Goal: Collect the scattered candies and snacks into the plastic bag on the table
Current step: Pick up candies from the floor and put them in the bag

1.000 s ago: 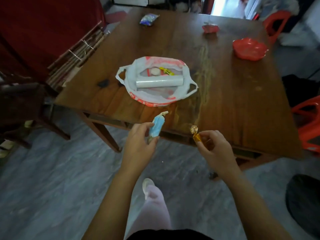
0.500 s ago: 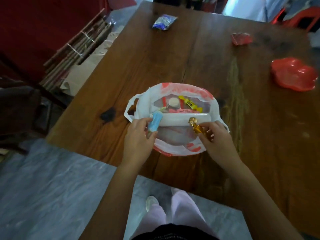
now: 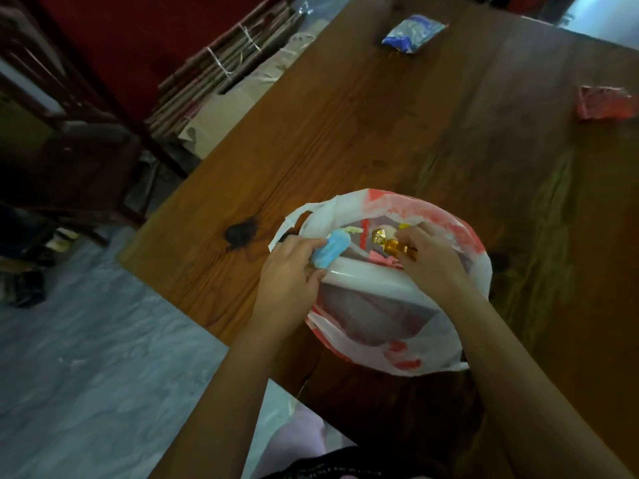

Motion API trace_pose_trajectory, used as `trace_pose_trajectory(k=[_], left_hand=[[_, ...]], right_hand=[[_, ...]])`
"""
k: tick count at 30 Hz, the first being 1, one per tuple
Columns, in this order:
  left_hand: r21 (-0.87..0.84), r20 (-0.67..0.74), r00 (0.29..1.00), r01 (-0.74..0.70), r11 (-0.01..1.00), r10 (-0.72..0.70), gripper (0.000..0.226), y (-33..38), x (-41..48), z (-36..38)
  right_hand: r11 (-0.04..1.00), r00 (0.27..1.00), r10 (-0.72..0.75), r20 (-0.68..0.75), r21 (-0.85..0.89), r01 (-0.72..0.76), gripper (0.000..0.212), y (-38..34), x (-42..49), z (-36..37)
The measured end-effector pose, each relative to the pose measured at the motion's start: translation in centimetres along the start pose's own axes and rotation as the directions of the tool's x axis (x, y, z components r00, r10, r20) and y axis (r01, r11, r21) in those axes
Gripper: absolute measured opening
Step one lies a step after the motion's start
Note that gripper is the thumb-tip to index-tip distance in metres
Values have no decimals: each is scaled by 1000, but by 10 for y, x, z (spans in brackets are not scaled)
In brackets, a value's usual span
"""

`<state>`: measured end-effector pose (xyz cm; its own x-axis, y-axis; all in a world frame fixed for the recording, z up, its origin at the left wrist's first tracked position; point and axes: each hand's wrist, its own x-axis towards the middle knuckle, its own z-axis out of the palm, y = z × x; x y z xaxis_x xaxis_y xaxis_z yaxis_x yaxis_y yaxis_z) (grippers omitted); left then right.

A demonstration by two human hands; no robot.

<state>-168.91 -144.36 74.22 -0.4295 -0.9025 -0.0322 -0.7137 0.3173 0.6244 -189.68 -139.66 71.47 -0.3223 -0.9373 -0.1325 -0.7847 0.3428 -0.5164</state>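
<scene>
Two bare hands are working over the mouth of one white-and-red plastic bag (image 3: 397, 344), which is lying open on the wooden tabletop (image 3: 380, 133) close to its near edge. The left hand (image 3: 290, 271) is pinching one light blue wrapped candy (image 3: 332, 252) between thumb and fingers, with the wrapper's pale twisted end sticking up past the fingertips, right above the bag's left rim. The right hand (image 3: 432, 261) is curled closed around one gold foil candy (image 3: 392, 244), its crinkled end pointing toward the blue one; the two sweets are sitting just beside each other over the bag's opening.

Inside the bag, one pale roll or tube (image 3: 366, 275) is lying crosswise beneath both hands, and bits of pink, yellow and cream wrappers are peeking out behind the fingers, too covered to count.

Farther off on the tabletop, two more snacks are waiting well apart from the bag: one blue and white packet (image 3: 411, 33) near the far edge and one red packet (image 3: 605, 102) at the right border of the view. One dark knot (image 3: 241, 233) is marking the wood just left of the bag.

Beyond the tabletop's left side, bundles of tied sticks (image 3: 221, 63) are leaning against a red surface, above a grey marbled floor (image 3: 86, 357).
</scene>
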Motion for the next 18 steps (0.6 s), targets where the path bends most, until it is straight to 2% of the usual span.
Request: trace_pose_trajectory(k=[9,15,18], left_hand=[[52,176,982,-73,996,63,41,20,49,20],[114,353,934,-103,988,56,38,17,61,25],[91,282,959,-66,994,38,36,14,54,20]], right_hand=[[992,971,68,-230,123,-40,29,18,-24,-17],[986,972,39,-233,166,0,32,17,-40,-16],[987,976,19,-219,162,18,31,12,-43,-13]])
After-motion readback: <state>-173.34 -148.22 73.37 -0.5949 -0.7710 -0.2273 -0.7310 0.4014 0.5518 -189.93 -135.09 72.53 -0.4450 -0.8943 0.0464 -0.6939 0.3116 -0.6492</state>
